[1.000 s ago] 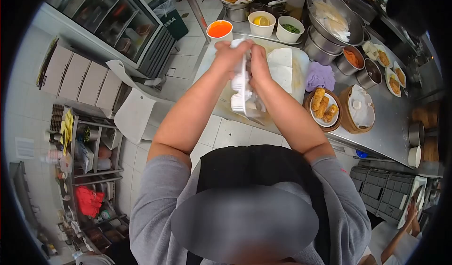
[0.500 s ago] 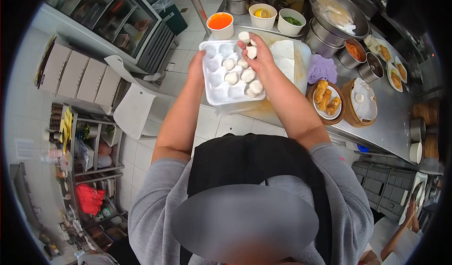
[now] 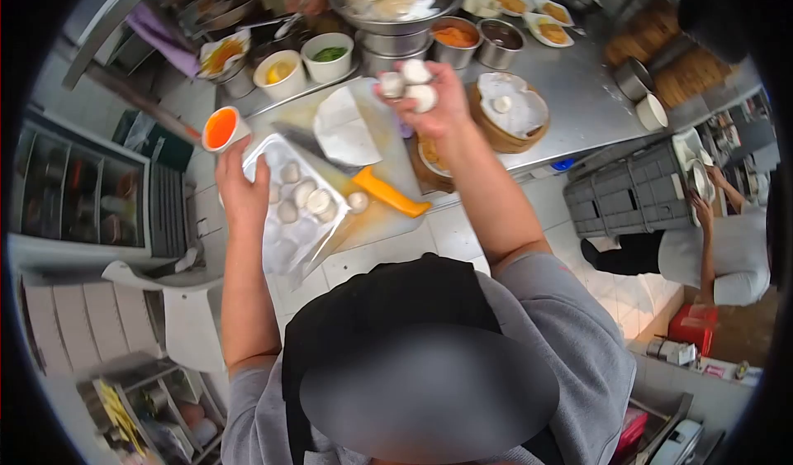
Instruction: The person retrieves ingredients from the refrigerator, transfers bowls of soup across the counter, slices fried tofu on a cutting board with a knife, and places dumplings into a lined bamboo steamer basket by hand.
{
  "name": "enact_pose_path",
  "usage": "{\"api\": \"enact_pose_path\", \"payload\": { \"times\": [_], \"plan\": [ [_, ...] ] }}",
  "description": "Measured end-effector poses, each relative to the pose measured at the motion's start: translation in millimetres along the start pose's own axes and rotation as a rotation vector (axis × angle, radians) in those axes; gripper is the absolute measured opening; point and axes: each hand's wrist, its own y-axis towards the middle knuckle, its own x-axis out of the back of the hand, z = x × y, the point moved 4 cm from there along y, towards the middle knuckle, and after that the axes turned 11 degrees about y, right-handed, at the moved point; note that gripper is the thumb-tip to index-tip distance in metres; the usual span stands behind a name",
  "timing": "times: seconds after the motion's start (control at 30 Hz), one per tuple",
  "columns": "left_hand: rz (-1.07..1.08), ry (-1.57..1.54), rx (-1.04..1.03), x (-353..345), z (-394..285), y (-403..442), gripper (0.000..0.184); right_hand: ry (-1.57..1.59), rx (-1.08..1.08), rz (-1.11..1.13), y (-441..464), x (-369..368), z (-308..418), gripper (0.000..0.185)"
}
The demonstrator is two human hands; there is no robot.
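Three round white pieces (image 3: 415, 72) sit in my right hand (image 3: 443, 106), which is raised over the right side of the cutting board (image 3: 382, 116). My left hand (image 3: 242, 186) is at the upper left edge of a white moulded tray (image 3: 282, 163), fingers apart, touching or just over its rim. Several more white pieces (image 3: 319, 201) lie in the tray, and one (image 3: 358, 201) is beside it on the board. A knife with an orange handle (image 3: 388, 192) lies on the board near a white paper sheet (image 3: 345, 126).
Behind the board stand tubs of orange sauce (image 3: 220, 129), lemon (image 3: 281, 74) and chopped greens (image 3: 329, 58). A paper-lined bamboo steamer (image 3: 522, 106) holds one white piece. At the right, a person (image 3: 714, 246) handles a bowl beside a grey crate (image 3: 619, 191).
The view has turned to the right. The tray has been lowered onto the board, where the knife now shows. My right hand has moved away from the tray with the white pieces.
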Motion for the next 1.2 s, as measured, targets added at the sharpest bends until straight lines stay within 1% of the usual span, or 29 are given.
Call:
{"api": "enact_pose_path", "payload": {
  "times": [0.03, 0.07, 0.1, 0.13, 0.2, 0.23, 0.27, 0.3, 0.33, 0.37, 0.43, 0.47, 0.5, 0.57, 0.6, 0.63, 0.67, 0.7, 0.73, 0.77, 0.8, 0.83, 0.9, 0.93, 1.03, 1.07, 1.13, 1.17, 1.2],
  "plan": [
    [0.184, -0.356, 0.008, -7.7, -26.8, 9.1, 0.040, -0.102, 0.066, -0.035, -17.8, 1.4, 34.2, 0.040],
    [0.372, -0.704, 0.017, -16.3, -56.6, 14.1, 0.032, -0.354, 0.196, -0.172, -36.6, 7.4, 71.5, 0.036],
    [0.500, -0.869, -0.013, -23.7, -89.2, 17.9, 0.029, -0.524, 0.350, -0.355, -57.3, 7.9, 99.9, 0.035],
    [0.628, -1.028, -0.044, -31.4, -123.2, 21.0, 0.026, -0.744, 0.382, -0.387, -74.5, 13.6, 133.4, 0.033],
    [0.769, -0.990, -0.218, -44.9, -183.4, 27.5, 0.027, -1.281, 0.570, -0.661, -105.8, 4.2, 170.8, 0.041],
    [0.788, -0.984, -0.238, -53.8, -211.6, 29.6, 0.027, -1.279, 0.574, -0.656, -109.9, 7.7, 182.0, 0.041],
    [0.806, -0.976, -0.254, -66.0, -237.1, 29.6, 0.027, -1.701, 0.675, -0.834, -116.0, 9.0, 196.2, 0.047],
    [0.756, -0.911, -0.351, -82.4, -258.0, 30.3, 0.028, -2.128, 0.765, -1.007, -118.8, 7.6, 205.4, 0.052],
    [0.707, -0.843, -0.445, -98.6, -276.6, 31.2, 0.028, -2.186, 0.741, -0.958, -115.6, 11.2, 205.7, 0.055],
    [0.708, -0.838, -0.439, -111.1, -292.8, 34.1, 0.028, -2.186, 0.735, -0.951, -114.1, 13.0, 209.5, 0.055],
    [0.583, -0.604, -0.525, -129.1, -320.9, 39.0, 0.029, -2.109, 0.585, -0.780, -110.6, 22.4, 214.2, 0.056],
    [0.593, -0.597, -0.520, -137.9, -332.0, 41.2, 0.029, -2.218, 0.772, -0.729, -113.7, 24.6, 224.7, 0.047],
    [0.583, -0.581, -0.513, -145.2, -341.2, 45.2, 0.030, -2.211, 0.763, -0.724, -120.1, 27.4, 235.6, 0.047],
    [0.575, -0.553, -0.503, -158.1, -355.9, 51.0, 0.030, -1.798, 0.633, -0.665, -127.7, 34.0, 255.0, 0.032],
    [0.596, -0.489, -0.529, -164.7, -363.6, 51.2, 0.030, -1.779, 0.638, -0.673, -133.1, 30.8, 253.4, 0.022],
    [0.616, -0.428, -0.555, -170.6, -370.2, 49.6, 0.030, -1.774, 0.633, -0.668, -132.9, 34.9, 258.1, 0.022],
    [0.618, -0.423, -0.552, -172.7, -376.1, 48.3, 0.030, -1.937, 0.559, -0.626, -131.8, 35.9, 260.2, 0.023],
    [0.594, -0.346, -0.617, -173.9, -383.2, 46.3, 0.030, -2.098, 0.481, -0.579, -130.6, 37.0, 261.9, 0.023],
    [0.569, -0.269, -0.682, -174.9, -388.8, 45.1, 0.029, -2.098, 0.481, -0.575, -128.2, 40.1, 263.0, 0.023],
    [0.568, -0.265, -0.680, -175.8, -392.0, 46.7, 0.029, -2.153, 0.437, -0.504, -121.6, 36.9, 251.4, 0.026],
    [0.554, -0.180, -0.727, -177.3, -395.2, 48.9, 0.029, -2.205, 0.395, -0.431, -115.0, 34.8, 239.4, 0.028],
    [0.539, -0.094, -0.774, -178.8, -397.7, 51.6, 0.029, -2.201, 0.398, -0.427, -110.1, 33.6, 230.0, 0.028],
    [0.560, -0.068, -0.799, -192.6, -398.4, 55.1, 0.028, -2.349, 0.310, -0.476, -102.4, 33.6, 218.0, 0.033],
    [0.582, -0.046, -0.823, -199.9, -398.6, 56.8, 0.028, -2.349, 0.315, -0.472, -101.4, 32.1, 220.3, 0.033],
    [0.587, -0.116, -0.890, -207.4, -401.8, 60.5, 0.028, -2.443, 0.242, -0.282, -98.1, 28.3, 220.1, 0.039],
    [0.587, -0.116, -0.889, -207.2, -402.3, 61.7, 0.028, -2.443, 0.241, -0.281, -98.4, 30.1, 219.6, 0.039],
    [0.622, -0.069, -0.965, -207.6, -404.2, 62.1, 0.037, -2.310, 0.348, -0.214, -102.6, 32.0, 215.9, 0.045],
    [0.653, -0.105, -0.919, -205.3, -403.5, 64.0, 0.052, -2.341, 0.337, -0.228, -110.6, 17.2, 208.3, 0.041],
    [0.650, -0.106, -0.914, -204.1, -404.7, 65.5, 0.052, -2.346, 0.335, -0.223, -109.7, 16.3, 210.2, 0.041]
  ]
}}
